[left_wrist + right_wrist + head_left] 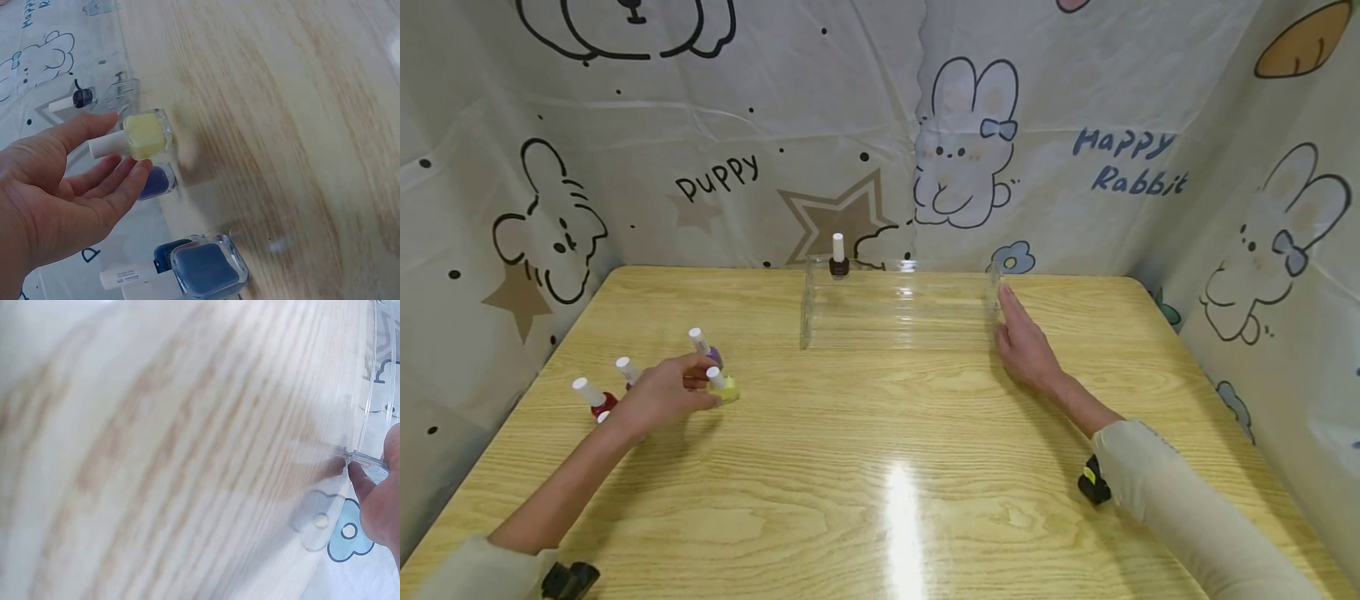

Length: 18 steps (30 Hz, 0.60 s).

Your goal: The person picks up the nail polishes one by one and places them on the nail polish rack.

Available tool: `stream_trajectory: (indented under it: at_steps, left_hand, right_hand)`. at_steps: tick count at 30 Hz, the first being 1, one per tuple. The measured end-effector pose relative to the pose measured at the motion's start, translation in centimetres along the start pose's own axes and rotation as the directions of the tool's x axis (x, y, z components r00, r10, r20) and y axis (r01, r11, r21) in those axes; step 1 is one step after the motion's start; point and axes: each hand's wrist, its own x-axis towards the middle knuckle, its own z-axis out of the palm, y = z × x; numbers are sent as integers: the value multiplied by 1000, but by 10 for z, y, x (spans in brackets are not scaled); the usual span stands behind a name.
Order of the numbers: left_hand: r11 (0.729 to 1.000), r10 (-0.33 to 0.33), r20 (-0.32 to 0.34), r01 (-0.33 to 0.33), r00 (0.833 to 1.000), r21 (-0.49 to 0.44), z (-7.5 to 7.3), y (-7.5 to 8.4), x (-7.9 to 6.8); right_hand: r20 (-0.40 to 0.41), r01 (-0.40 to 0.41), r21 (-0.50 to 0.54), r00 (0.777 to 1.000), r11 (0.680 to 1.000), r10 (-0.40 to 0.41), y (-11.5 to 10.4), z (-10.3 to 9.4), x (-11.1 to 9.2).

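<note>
- Step in hand looks like taking hold of the yellow bottle (pixel 726 389) w/ the L hand (pixel 666 396); bottle's upright on the counter (pixel 760 500), L side, well apart from the clear rack (pixel 880 321).
- To do it well: pinch the glass body, thumb opp. fingers, rather than just the white cap (pixel 106 146), which might twist loose.
- Lift straight up 1st, then sideways; purple bottle (pixel 715 357) stands just beyond & could get knocked.
- Mind the wrist too: red bottle (pixel 602 405), blue bottle (pixel 209 272) & dark blue bottle (pixel 164 255) are nr it, so a low sweep = risky.
- R hand (pixel 1028 350) is at the rack's R end: light pressure's prob. enough. Clear plastic looks light; a hard push might slide it & upset the dark bottle (pixel 838 267), upright at the back, nr the rack's L end.
- L fingers: curved & parted, thumb on one side of the yellow bottle, fingertips on the other, gap approx. bottle-wide. Some space shows round the cap; can't tell if they actually press on the body.
- R fingers: mostly straight, resting vs. the rack's side, thumb tip at its edge; no curled grip that I can see.
</note>
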Motion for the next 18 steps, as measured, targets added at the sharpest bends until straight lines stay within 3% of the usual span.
stream_trajectory:
  at_steps: [8,18]
  left_hand:
    - [999,-33,33,32,999,40,2,-5,2]
    - [996,20,-6,-19,1000,82,10,-10,8]
  right_hand:
    - [1,-4,-5,1000,1000,4,1,1,0]
    - [-8,-9,3,1000,1000,9,1,2,0]
